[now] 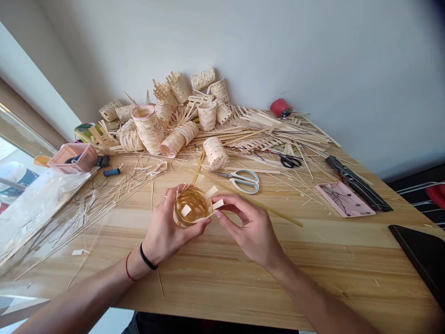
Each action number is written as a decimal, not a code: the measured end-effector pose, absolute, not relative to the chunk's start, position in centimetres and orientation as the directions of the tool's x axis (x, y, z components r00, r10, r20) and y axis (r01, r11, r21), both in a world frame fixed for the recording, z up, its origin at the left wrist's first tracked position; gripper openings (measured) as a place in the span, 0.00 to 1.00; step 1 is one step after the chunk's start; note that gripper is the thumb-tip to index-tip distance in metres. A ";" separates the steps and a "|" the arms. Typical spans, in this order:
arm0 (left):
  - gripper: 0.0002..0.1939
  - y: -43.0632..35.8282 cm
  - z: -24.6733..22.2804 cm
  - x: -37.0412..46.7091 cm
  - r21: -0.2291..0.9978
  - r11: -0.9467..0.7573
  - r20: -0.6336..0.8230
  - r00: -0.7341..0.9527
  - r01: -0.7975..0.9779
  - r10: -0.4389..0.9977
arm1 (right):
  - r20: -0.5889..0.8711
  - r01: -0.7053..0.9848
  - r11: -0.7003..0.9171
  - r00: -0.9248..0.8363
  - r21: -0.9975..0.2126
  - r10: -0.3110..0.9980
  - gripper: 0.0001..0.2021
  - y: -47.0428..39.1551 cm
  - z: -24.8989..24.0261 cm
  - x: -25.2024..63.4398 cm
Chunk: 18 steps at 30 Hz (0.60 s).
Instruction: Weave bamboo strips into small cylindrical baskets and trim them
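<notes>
A small round woven basket [194,202] is held over the near part of the table, its mouth facing me. My left hand [167,220] is wrapped around its left side, with the thumb along the near rim. At the right rim my right hand [248,227] pinches a pale wood strip [218,204] between thumb and forefinger. Another strip end [211,191] sticks out at the upper right of the rim, and a pale piece [186,210] shows inside. Just beyond lie scissors [245,181] with white and pale-green handles.
Several finished-looking woven baskets [148,125] are heaped along the wall. Loose strips [271,130] spread to their right, near black-handled scissors [290,161]. A pink tray [344,199] lies right, a pink box [73,157] stands left, and a dark flat object [420,260] sits at the right edge.
</notes>
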<state>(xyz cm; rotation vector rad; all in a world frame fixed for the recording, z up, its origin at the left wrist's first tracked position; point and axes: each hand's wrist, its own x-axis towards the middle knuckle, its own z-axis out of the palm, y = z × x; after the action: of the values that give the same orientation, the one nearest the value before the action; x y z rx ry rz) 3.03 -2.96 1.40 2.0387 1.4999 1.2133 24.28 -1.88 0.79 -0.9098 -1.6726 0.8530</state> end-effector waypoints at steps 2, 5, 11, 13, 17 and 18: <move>0.33 -3.0 1.6 3.0 0.692 -0.401 0.436 0.094 0.601 0.895 | 0.407 0.100 0.437 -0.225 -0.894 0.885 0.09 -1.7 0.9 24.3; 0.32 -3.0 1.8 3.0 0.711 -0.403 0.424 0.106 0.576 0.900 | 0.321 -0.010 0.329 -0.253 -0.944 0.913 0.10 -1.5 0.9 24.5; 0.31 -3.0 2.1 3.1 0.798 -0.356 0.332 0.139 0.486 0.933 | 0.246 -0.070 0.236 -0.257 -0.969 0.935 0.15 -1.2 0.5 24.6; 0.32 -2.9 2.2 3.1 0.831 -0.322 0.284 0.151 0.454 0.947 | 0.284 -0.046 0.281 -0.202 -0.959 0.937 0.16 -1.4 0.4 24.6; 0.31 -2.6 2.0 3.2 0.836 -0.290 0.279 0.095 0.465 0.956 | 0.419 0.153 0.435 -0.127 -0.887 0.899 0.07 -1.8 0.7 24.2; 0.30 -2.6 1.8 3.2 0.832 -0.292 0.293 0.073 0.472 0.953 | 0.451 0.209 0.471 -0.134 -0.857 0.882 0.04 -2.0 0.9 24.1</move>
<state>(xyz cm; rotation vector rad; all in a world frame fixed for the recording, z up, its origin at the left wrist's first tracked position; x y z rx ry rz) 3.17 -2.56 1.83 1.8182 1.4113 1.1602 24.08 -1.96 0.87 -0.9607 -1.6307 0.7725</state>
